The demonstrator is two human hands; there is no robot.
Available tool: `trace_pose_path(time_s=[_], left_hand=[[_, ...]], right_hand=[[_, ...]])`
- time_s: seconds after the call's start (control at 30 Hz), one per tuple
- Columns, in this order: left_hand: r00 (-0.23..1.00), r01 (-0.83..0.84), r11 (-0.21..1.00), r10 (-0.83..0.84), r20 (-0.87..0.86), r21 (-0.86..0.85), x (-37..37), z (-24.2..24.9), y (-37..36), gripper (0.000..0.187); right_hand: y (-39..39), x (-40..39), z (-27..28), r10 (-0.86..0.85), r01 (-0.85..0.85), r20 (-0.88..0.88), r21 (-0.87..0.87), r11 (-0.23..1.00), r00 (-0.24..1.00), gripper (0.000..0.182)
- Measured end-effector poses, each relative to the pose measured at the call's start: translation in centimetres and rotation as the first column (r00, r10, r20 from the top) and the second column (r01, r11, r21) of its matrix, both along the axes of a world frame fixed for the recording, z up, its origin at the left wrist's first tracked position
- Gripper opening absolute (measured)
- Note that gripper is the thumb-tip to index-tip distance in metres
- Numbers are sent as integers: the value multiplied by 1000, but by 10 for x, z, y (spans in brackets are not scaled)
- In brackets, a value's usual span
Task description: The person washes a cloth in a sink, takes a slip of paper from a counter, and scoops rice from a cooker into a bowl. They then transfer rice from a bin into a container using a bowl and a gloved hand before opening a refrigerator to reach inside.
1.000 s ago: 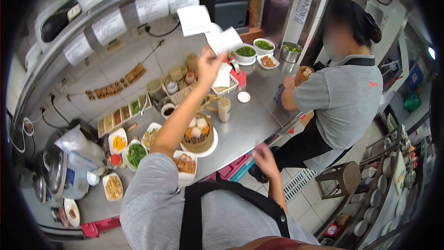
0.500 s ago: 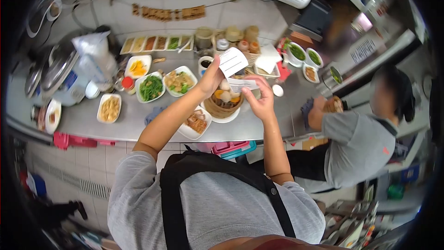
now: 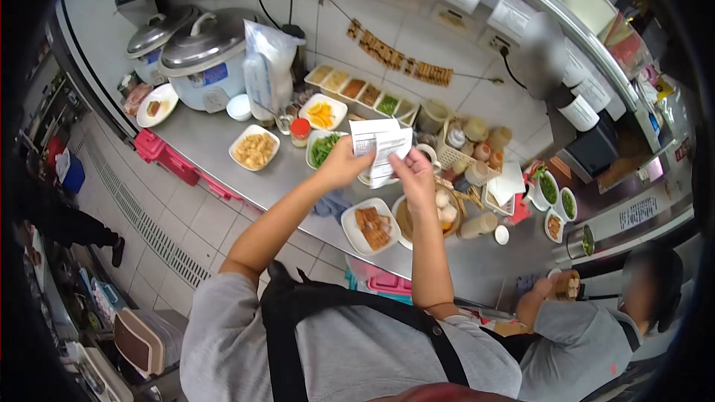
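My left hand (image 3: 344, 164) pinches a white order slip (image 3: 363, 129) above the counter. A second printed slip (image 3: 387, 158) overlaps it in front, gripped by my right hand (image 3: 415, 176). Both hands are closed, close together at chest height. Under them, partly hidden, is a dish of green vegetables (image 3: 323, 150). Below my right forearm stands a round bamboo steamer (image 3: 454, 225) with pale buns and orange pieces in it. A white dish of browned meat slices (image 3: 372, 228) lies to its left.
On the left of the steel counter (image 3: 223, 150) stand large rice cookers (image 3: 202, 56), a bowl of yellowish food (image 3: 255, 147) and a red-lidded jar (image 3: 299, 132). Seasoning tubs (image 3: 363, 91) and a bottle basket (image 3: 460, 150) line the wall. A co-worker (image 3: 588, 327) stands at right, holding a small steamer.
The view has turned, so the counter appears slanted. The two slips, apart before, now overlap as my hands have come closer together. The co-worker still holds the small steamer.
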State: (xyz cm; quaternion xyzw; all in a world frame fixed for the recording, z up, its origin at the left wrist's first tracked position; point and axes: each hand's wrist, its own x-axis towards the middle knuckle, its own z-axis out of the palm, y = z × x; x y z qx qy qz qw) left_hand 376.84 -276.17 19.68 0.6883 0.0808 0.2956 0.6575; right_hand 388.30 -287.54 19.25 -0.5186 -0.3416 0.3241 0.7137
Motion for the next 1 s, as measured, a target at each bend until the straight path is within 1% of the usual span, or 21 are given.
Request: trace_pose_path(time_s=[0.03, 0.1, 0.17, 0.2, 0.23, 0.27, 0.33, 0.4, 0.47, 0.53, 0.57, 0.6, 0.63, 0.67, 0.7, 0.77, 0.8, 0.87, 0.9, 0.93, 1.0], left_hand=[[1000, -4, 1000, 4, 3, 12, -8, 1, 9, 34], [932, -101, 991, 125, 341, -88, -27, 2, 31, 37], [930, -135, 985, 163, 329, -107, -58, 12, 55, 34], [946, -123, 989, 143, 292, -84, -79, 23, 70, 35], [961, -107, 992, 120, 250, -62, -102, 30, 86, 35], [962, -96, 994, 104, 251, -44, -123, 33, 105, 35], [952, -172, 985, 162, 260, 15, -171, 28, 139, 34], [908, -372, 924, 342, 240, 87, -220, 9, 174, 32], [858, -513, 854, 508, 79, 83, -276, -14, 205, 28], [817, -571, 813, 576, -16, 111, -326, -50, 243, 26], [756, -634, 759, 649, -87, 150, -346, -70, 257, 24], [752, -634, 760, 649, -114, 143, -360, -85, 268, 24], [752, -629, 768, 641, -156, 120, -369, -97, 281, 23], [749, -628, 772, 633, -195, 98, -377, -109, 294, 21], [740, -634, 767, 638, -213, 96, -381, -125, 306, 21], [711, -591, 760, 649, -270, 271, -376, -148, 329, 21], [708, -569, 759, 648, -279, 318, -367, -148, 334, 22], [748, -454, 751, 613, -253, 479, -332, -148, 349, 24], [785, -362, 726, 576, -229, 585, -314, -158, 360, 27], [794, -356, 726, 568, -220, 588, -295, -184, 371, 27], [820, -106, 416, 550, -158, 903, -220, -221, 418, 34]], right_hand=[[14, -7, -4, -20, 21, 113, -14, 1000, 993, 19], [49, -16, -4, -65, 40, 388, 72, 997, 919, 21], [80, -32, 34, 133, -143, 255, 21, 990, 958, 24], [97, -41, 63, 136, -164, 224, 110, 980, 965, 25], [121, -33, 81, -3, -70, 402, 167, 984, 916, 23], [142, -38, 115, -189, -2, 467, 379, 926, 864, 19], [181, -20, 161, -464, 154, 500, 541, 827, 731, 16], [226, 14, 181, -618, 418, 356, 496, 761, 701, 22], [250, 40, 180, -733, 603, 233, 441, 665, 639, 29], [249, 27, 197, -730, 650, 142, 365, 666, 668, 29], [249, 28, 207, -782, 687, 189, 388, 615, 594, 31], [256, 48, 212, -800, 703, 123, 412, 580, 588, 32], [251, 41, 228, -796, 739, 285, 301, 603, 534, 51], [256, 67, 234, -836, 801, 471, 364, 475, 282, 44], [263, 89, 232, -887, 826, 408, 407, 390, 218, 43], [249, 48, 246, -759, 766, 530, 281, 578, 378, 51], [247, 34, 245, -758, 762, 528, 285, 582, 382, 51], [238, 15, 244, -715, 907, 697, 333, 258, -53, 53], [241, -3, 239, -730, 915, 663, 379, 137, -165, 56], [242, -18, 230, -731, 907, 622, 421, 10, -281, 59], [225, -11, 193, -837, 673, 321, 736, -73, -442, 40]])
